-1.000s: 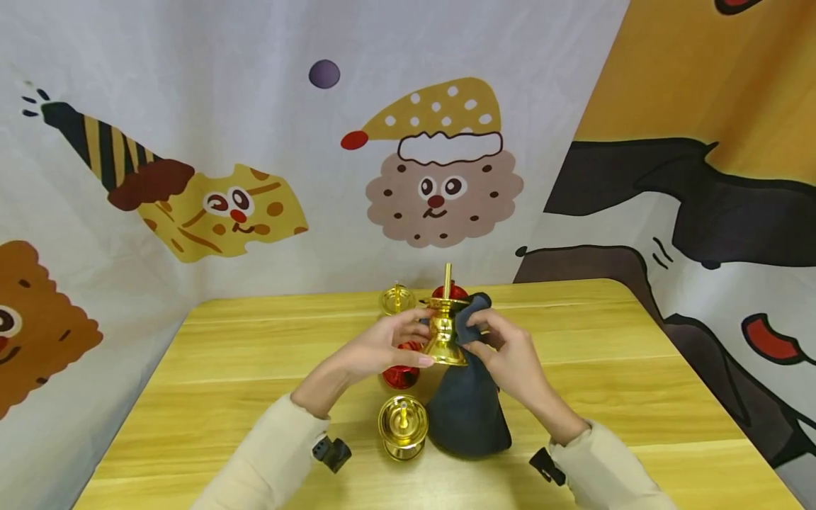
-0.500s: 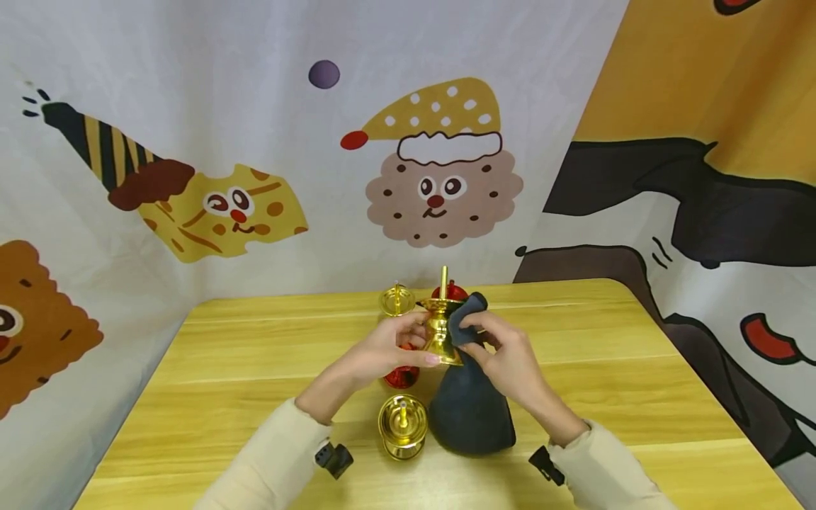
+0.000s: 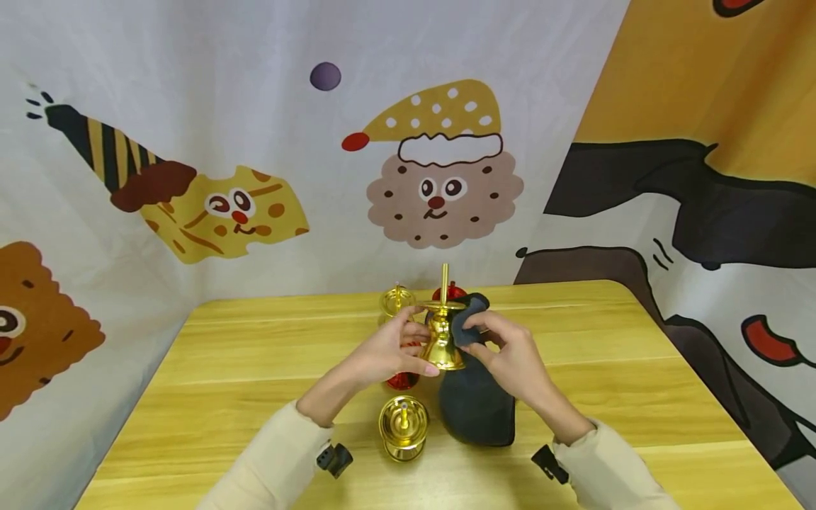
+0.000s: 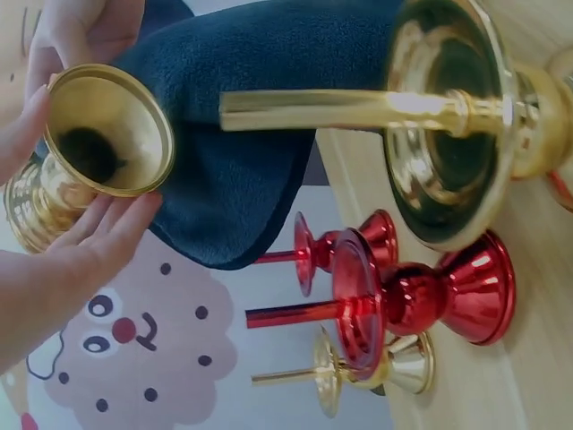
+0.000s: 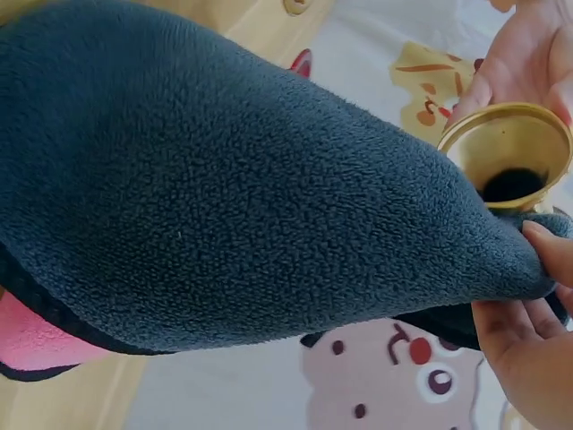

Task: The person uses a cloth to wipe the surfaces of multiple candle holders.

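Observation:
My left hand (image 3: 395,354) grips a shiny gold candlestick (image 3: 440,347) above the table, upright, its thin rod pointing up. The left wrist view shows its hollow round base (image 4: 107,130). On the other side, my right hand (image 3: 513,354) pinches a dark blue-grey plush cloth (image 3: 478,411) against the candlestick's stem. Most of the cloth hangs down below that hand. In the right wrist view the cloth (image 5: 242,188) fills much of the picture and partly hides the candlestick; a pink patch (image 5: 45,336) shows at its lower edge.
On the wooden table (image 3: 255,397) stands a gold candlestick (image 3: 404,425) in front, with a red one (image 3: 403,380) behind it. Farther back are another gold candlestick (image 3: 397,301) and a red one (image 3: 451,290). A printed curtain (image 3: 255,106) hangs behind the table.
The held candlestick has turned slightly and stands straighter. The hanging end of the cloth has swung a little to the right and up. Both hands keep their hold.

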Tool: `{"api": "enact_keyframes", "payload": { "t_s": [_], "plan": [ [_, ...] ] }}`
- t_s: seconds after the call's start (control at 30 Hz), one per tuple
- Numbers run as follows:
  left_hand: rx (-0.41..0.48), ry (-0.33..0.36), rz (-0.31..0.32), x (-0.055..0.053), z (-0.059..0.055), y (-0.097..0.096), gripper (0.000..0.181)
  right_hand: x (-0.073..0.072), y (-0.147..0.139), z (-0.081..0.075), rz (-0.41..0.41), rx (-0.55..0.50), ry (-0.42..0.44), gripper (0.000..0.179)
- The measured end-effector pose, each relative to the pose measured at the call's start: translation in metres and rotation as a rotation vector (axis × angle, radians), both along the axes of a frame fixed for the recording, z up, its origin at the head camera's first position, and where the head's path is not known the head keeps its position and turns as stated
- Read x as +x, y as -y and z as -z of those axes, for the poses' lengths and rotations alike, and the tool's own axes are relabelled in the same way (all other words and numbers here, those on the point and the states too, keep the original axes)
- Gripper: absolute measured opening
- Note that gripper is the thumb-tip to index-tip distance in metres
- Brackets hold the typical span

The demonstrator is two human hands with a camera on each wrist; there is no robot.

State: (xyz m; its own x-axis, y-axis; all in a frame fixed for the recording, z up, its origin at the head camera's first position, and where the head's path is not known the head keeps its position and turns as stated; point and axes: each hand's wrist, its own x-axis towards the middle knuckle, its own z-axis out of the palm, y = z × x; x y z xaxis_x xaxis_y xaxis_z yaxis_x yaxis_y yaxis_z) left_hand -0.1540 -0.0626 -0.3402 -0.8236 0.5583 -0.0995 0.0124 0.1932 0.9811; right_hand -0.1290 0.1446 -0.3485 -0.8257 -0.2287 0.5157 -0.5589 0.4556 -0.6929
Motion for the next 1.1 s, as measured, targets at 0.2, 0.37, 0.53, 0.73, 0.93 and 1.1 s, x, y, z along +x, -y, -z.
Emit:
{"api": "enact_keyframes", "payload": {
  "t_s": [0.2,0.37,0.53,0.73,0.93,1.1],
  "plan": [
    [0.01,-0.05,0.016,-0.004,0.004,0.006,0.094,-0.002,-0.003,0.007,-0.022,0.016,-0.027,0.032],
    [0.117,-0.059,-0.061,-0.009,0.0,0.008,0.052,-0.005,-0.005,0.006,-0.026,0.079,-0.191,0.036],
    [0.294,0.125,-0.238,-0.012,-0.008,0.0,0.028,-0.008,-0.004,0.004,-0.096,0.1,-0.313,0.039],
    [0.357,0.197,-0.336,-0.015,-0.022,0.01,0.024,-0.009,-0.012,0.003,-0.064,0.141,-0.277,0.041],
    [0.357,0.143,-0.436,-0.03,-0.029,0.05,0.03,-0.01,-0.037,-0.002,0.05,0.083,-0.111,0.035],
    [0.35,0.136,-0.568,-0.043,-0.012,0.077,0.035,-0.009,-0.059,-0.002,0.109,0.034,0.03,0.031]
  ]
}}
